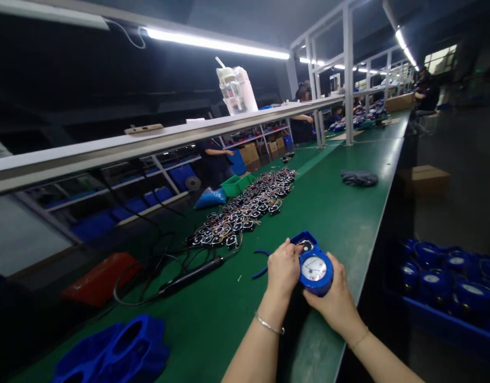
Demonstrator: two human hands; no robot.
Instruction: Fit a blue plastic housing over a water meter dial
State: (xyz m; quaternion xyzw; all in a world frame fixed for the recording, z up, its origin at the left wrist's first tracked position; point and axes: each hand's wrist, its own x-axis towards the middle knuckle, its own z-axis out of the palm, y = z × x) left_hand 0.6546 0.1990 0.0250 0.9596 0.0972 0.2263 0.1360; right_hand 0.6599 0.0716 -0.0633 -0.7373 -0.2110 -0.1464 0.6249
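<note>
Low in the frame, right of centre, both hands hold a blue water meter [314, 265] just above the green desk [340, 213], close to its right edge. The left hand [283, 268] closes over the meter's left side, fingers curled at its open square compartment; the right hand [335, 298] cups the round dial body from below and the right, thumb along its rim. Just left of the meter, blue-handled pliers [260, 263] lie on the desk, partly hidden behind the left hand. Further up the middle, a long heap of small black wired parts [245, 213] runs toward the upper centre, with green bins [237, 183] at its far side. A black cable and probe [189, 276] sprawl at centre left beside a red box [101, 279], and blue housings [121, 348] are cut off by the lower left corner. The stretch of desk between the heap and the right edge lies open, apart from a dark cloth [359, 177]. Beyond that edge, at the right, a crate of blue meters [448, 276] sits in shadow, hard to make out. A white rail [149, 141] crosses the upper left.
</note>
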